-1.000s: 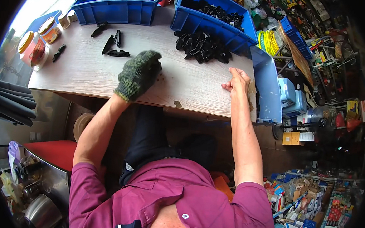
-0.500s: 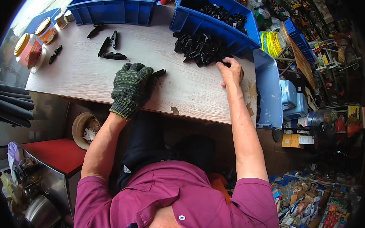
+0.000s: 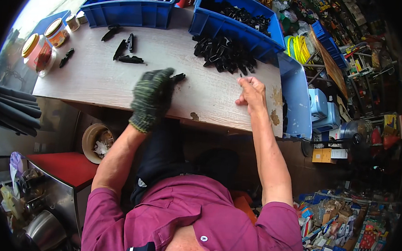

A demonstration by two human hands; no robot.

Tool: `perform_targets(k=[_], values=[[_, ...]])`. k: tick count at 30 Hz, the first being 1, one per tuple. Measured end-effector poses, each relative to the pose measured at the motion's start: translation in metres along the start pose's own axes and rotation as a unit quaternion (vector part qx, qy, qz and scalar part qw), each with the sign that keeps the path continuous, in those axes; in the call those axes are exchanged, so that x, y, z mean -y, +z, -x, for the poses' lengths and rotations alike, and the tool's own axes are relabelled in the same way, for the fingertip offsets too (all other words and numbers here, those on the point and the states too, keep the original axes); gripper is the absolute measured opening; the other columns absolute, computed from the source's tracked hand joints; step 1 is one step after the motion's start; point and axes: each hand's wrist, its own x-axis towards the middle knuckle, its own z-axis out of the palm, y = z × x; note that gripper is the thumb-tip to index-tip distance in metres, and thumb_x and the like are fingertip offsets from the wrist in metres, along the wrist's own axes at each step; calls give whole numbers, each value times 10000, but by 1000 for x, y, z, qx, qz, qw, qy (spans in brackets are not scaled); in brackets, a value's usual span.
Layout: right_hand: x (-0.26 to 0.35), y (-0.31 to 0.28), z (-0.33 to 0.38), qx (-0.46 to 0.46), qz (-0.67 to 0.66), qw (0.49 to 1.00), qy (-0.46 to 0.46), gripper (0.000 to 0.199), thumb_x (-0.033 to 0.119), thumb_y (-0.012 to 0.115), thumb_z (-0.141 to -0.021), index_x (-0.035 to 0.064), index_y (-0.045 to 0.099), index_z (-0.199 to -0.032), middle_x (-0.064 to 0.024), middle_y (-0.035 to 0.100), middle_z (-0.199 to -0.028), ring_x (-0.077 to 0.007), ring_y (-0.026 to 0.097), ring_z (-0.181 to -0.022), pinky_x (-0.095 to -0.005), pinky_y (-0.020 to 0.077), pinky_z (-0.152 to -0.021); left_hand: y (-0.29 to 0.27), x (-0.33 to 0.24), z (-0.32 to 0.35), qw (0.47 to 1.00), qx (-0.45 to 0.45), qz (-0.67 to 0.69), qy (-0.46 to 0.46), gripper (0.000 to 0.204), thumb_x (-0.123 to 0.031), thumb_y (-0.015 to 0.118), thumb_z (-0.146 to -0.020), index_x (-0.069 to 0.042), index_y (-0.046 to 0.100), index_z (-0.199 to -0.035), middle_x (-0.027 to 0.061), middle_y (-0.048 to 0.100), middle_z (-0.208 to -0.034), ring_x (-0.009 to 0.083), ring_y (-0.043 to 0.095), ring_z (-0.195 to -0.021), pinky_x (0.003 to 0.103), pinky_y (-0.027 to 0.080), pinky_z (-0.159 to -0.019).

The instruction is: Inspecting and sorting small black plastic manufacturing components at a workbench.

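Far left: two lidded jars (image 3: 40, 46) at the edge of the wooden workbench (image 3: 93, 80), a few loose black clips (image 3: 125, 52) beyond them.

Left hand (image 3: 151, 97), in a green knit glove, has slid forward over the last second. Its fingers now curl over a single black plastic part (image 3: 178, 76) lying on the board; grip closed or only resting, cannot tell.

Right hand (image 3: 251, 92), bare, has moved up to the pile of black parts (image 3: 223, 57) beside the right blue bin (image 3: 237, 29). Fingertips pinched narrow on something small and dark.

Reading: both hands have shifted from flat rest to picking.
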Motion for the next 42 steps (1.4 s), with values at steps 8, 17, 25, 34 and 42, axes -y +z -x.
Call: perform_targets(k=[8, 17, 25, 34, 42], values=[[-6, 40, 57, 227, -57, 972, -28, 315, 228, 744, -856, -32, 608, -973, 10, 471, -506, -92, 429, -363, -253, 433, -399, 44, -32, 3, 976, 190, 76, 80, 401, -127, 657, -844, -107, 614, -1242, 143, 659, -950, 346, 628, -884, 474, 504, -740], [-4, 57, 77, 190, -16, 979, -75, 299, 308, 650, -953, 15, 613, -906, 13, 514, -564, -76, 422, -385, -243, 393, -385, 33, -31, 15, 976, 212, 34, 46, 182, -152, 692, -819, -95, 631, -981, 119, 643, -867, 352, 635, -815, 459, 500, -701], [-8, 67, 84, 104, -139, 984, -46, 259, 277, 480, -1003, 87, 496, -828, 30, 340, -534, -65, 335, -388, -289, 473, -360, 5, -3, 4, 972, 44, -228, -32, 379, -287, 716, -811, -68, 645, -1112, 164, 625, -1213, 415, 539, -1205, 548, 439, -923], [-10, 69, 83, -5, -184, 983, -26, 271, 346, 444, -994, 122, 486, -847, 35, 288, -527, -94, 347, -433, -348, 499, -367, 12, -25, 13, 980, 148, 129, -27, 199, -184, 653, -918, -51, 636, -1065, 169, 668, -982, 382, 656, -895, 471, 525, -757], [-10, 70, 90, -4, -176, 983, -51, 272, 295, 459, -999, 75, 490, -843, 9, 368, -570, -90, 358, -416, -311, 517, -397, 33, -42, 14, 943, 236, 222, -75, 225, -201, 595, -971, -44, 651, -1123, 170, 684, -1016, 351, 669, -920, 431, 526, -779]])
